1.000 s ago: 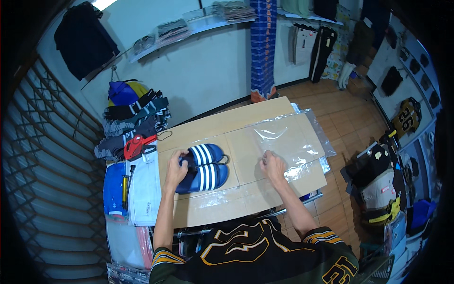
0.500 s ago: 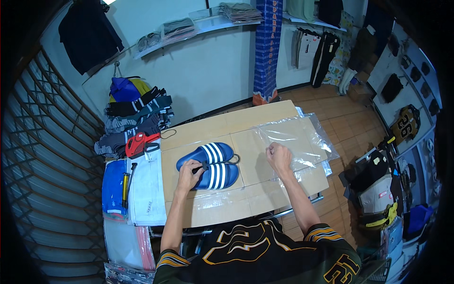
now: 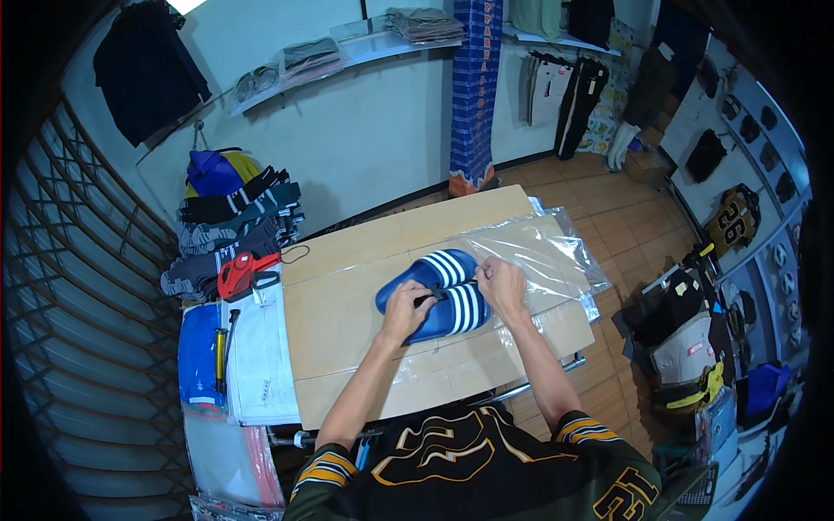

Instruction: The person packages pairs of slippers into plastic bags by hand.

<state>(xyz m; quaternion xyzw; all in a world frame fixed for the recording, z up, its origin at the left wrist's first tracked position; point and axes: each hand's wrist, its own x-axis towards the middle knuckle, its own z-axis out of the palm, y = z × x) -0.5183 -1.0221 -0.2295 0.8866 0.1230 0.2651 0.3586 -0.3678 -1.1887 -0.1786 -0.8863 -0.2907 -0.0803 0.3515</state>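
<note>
A pair of blue slide sandals with white stripes lies side by side on a cardboard sheet [image 3: 339,347]: the farther slide [image 3: 407,280] and the nearer slide [image 3: 443,323]. My left hand [image 3: 405,313] is closed over their left part, its fingers gripping the pair at a black piece [image 3: 432,296] between the two slides. At the right end of the pair, my right hand [image 3: 504,285] is closed in a pinch; what its fingertips hold is hidden. Under and beyond that hand, a clear plastic bag [image 3: 569,252] lies flat on the cardboard.
To the left sit a red tape dispenser [image 3: 246,273], a yellow-and-black hand pump [image 3: 221,360], blue and white packaged items [image 3: 256,347] and a pile of folded knitwear [image 3: 234,217]. A loaded shelf [image 3: 347,61] runs along the wall. Clothing and bags [image 3: 686,347] stand at the right.
My left hand has drawn the slides to the right across the cardboard. My right hand has come left to their right end. The whole view has shifted slightly.
</note>
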